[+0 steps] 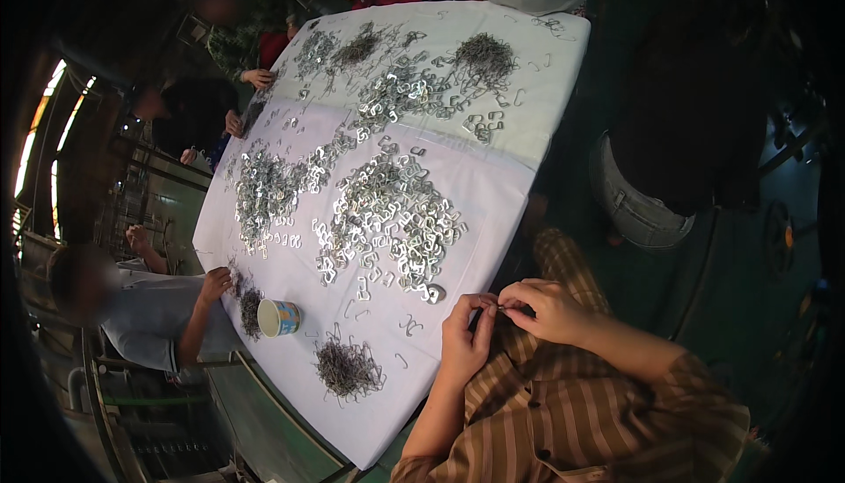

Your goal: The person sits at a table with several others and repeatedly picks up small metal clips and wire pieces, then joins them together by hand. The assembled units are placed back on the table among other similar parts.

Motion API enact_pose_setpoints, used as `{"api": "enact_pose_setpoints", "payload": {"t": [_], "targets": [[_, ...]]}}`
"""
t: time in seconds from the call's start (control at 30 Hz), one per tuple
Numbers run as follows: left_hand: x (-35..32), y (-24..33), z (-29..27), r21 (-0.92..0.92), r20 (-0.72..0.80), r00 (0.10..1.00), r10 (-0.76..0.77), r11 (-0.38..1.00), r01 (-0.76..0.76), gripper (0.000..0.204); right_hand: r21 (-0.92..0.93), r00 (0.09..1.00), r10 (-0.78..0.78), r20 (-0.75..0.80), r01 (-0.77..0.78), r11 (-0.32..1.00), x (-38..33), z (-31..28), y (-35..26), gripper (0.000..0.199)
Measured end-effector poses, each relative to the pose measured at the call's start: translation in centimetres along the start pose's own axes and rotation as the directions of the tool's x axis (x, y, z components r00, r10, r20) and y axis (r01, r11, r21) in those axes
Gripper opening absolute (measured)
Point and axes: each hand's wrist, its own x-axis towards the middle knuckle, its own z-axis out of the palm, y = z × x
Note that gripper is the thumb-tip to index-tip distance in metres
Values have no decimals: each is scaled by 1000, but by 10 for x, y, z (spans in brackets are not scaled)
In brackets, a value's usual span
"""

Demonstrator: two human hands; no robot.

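Beside the table's near right edge, my left hand and my right hand meet, fingertips closed together. Between them is a small metal piece, mostly covered by the fingers; its exact shape is too small to tell. On the table left of my hands lies a broad pile of shiny flat metal clips. Nearer to me is a heap of thin, dark wire hooks, with a few loose wire hooks between it and my left hand.
A paper cup stands on the cloth-covered table at the left. More clip piles and another wire hook heap lie farther off. A person in a grey shirt sits opposite, one hand at the table; several others line the far sides.
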Motion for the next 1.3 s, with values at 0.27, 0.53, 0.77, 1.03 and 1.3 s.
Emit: {"api": "enact_pose_setpoints", "payload": {"t": [0.27,0.53,0.77,1.03,1.3], "targets": [[-1,2,4,150,-14,971,241,960,-236,16,201,991,82,-102,-60,978,26,-9,27,16],[-10,-1,9,143,-26,938,346,930,-340,10,-393,986,94,-137,-141,909,107,58,104,8],[-10,-3,13,113,-5,929,369,924,-366,9,-417,979,49,-197,-129,900,108,63,103,6],[-11,-6,24,77,-1,953,304,950,-303,8,-104,960,156,-234,-184,977,107,55,108,8],[-3,-9,18,315,-59,963,262,921,-231,8,507,931,361,-44,-291,812,65,11,33,14]]}}
